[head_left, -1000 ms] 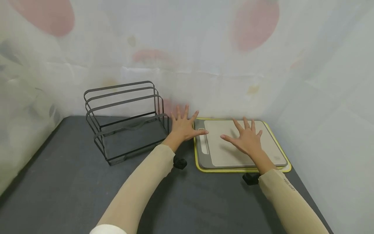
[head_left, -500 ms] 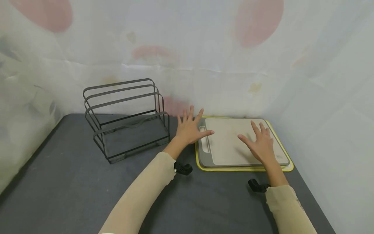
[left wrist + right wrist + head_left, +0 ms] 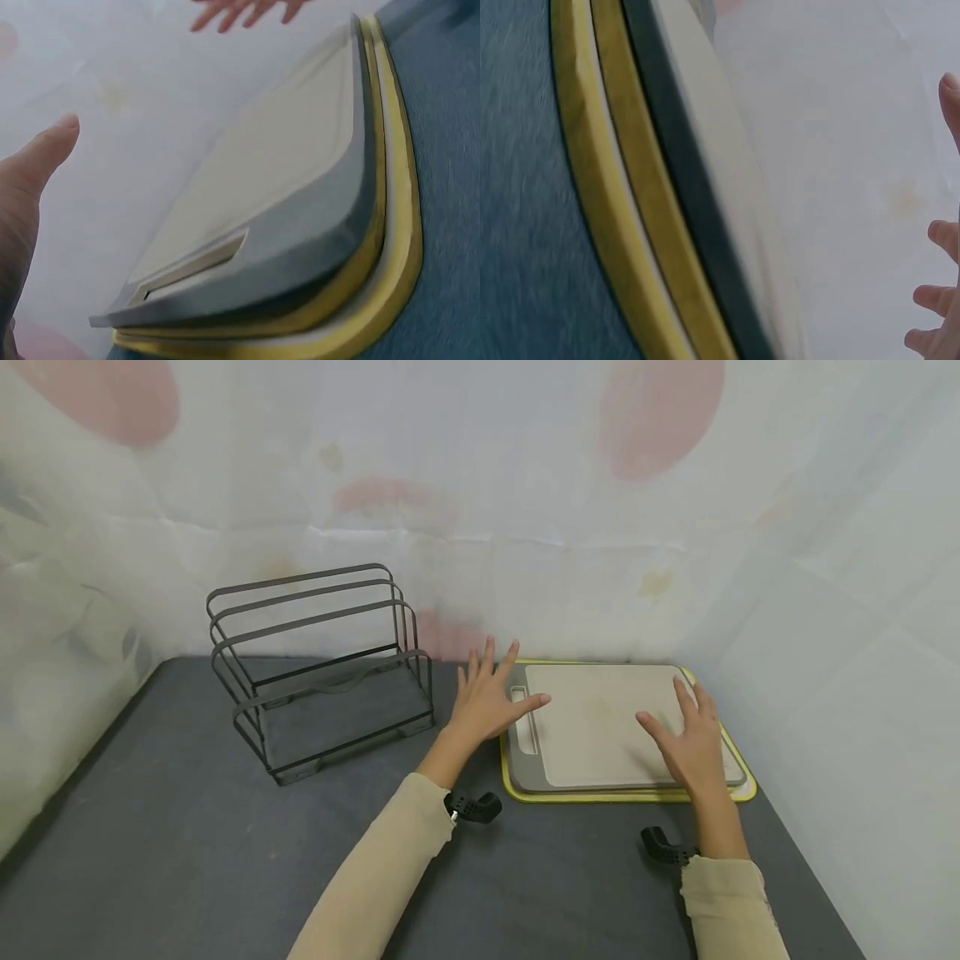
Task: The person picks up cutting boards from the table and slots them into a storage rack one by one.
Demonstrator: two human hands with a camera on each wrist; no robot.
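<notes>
My left hand (image 3: 487, 697) is flat and open, with all my fingers spread wide. It holds nothing. My thumb reaches out to the near left corner of the top board, by the long handle slot (image 3: 522, 720). I cannot tell if the thumb is really touching it. My right hand (image 3: 693, 743) is open too, with straight fingers. It sits over the right side of the boards and grips nothing. I cannot tell if it is pressing down or just hanging above.

Both my hands are over a big dark grey table (image 3: 187, 852). Behind my hands is a white sheet wall (image 3: 480, 527) with soft pink spots on it.

To the left of my left hand, just beside it, stands a dark metal wire rack (image 3: 322, 668). It has tall looped bars and slots between them.

Between my two hands lies a stack of cutting boards. The top one is a grey cutting board (image 3: 600, 727) with a light beige middle. Under it is a yellow-edged cutting board (image 3: 600, 795), and its rim peeks out all around. In the left wrist view the yellow rim (image 3: 397, 247) shows in two layers under the grey one.

My sleeves are beige (image 3: 390, 868). A small black camera mount (image 3: 472, 807) sits at my left wrist, and another black mount (image 3: 663, 847) sits at my right wrist.
</notes>
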